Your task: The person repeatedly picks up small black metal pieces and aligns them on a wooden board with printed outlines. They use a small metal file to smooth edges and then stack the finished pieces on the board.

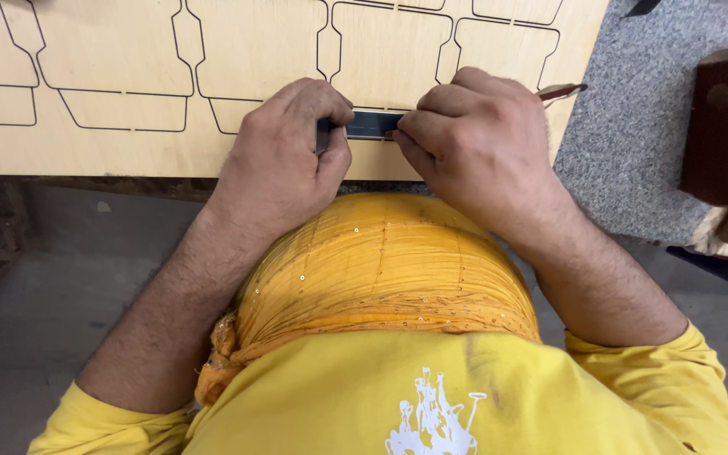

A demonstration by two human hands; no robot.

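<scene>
- Far to the left of your grip, the pale plywood sheet with thin dark cut outlines [111, 50] stretches across the top of the view, its near edge running left to right just below your hands.
- Your left hand [284, 156] is curled closed, thumb and fingers pinched on the left end of a short, flat, dark metal strip [370, 125].
- The strip lies between your two hands, resting on or just above the plywood near its front edge. Its long axis runs left to right, level with your knuckles, and only its middle shows between the two grips.
- Your right hand [478, 139] is closed on the strip's right end, fingertips bunched tight over it. Both hands sit equally close to the strip, one at each end.
- A thin pointed tool with a reddish-brown shaft [559, 90] sticks out past your right hand, up and to the right; whether that hand grips it too I cannot tell.
- Directly below the grip, toward your body, is a bunched orange cloth with small sequins [381, 270], above your yellow shirt [465, 396].
- Right of your right hand lies a grey speckled mat [634, 135], and farther right a dark reddish-brown wooden block [726, 126].
- Nothing stands between your hands and the strip.
</scene>
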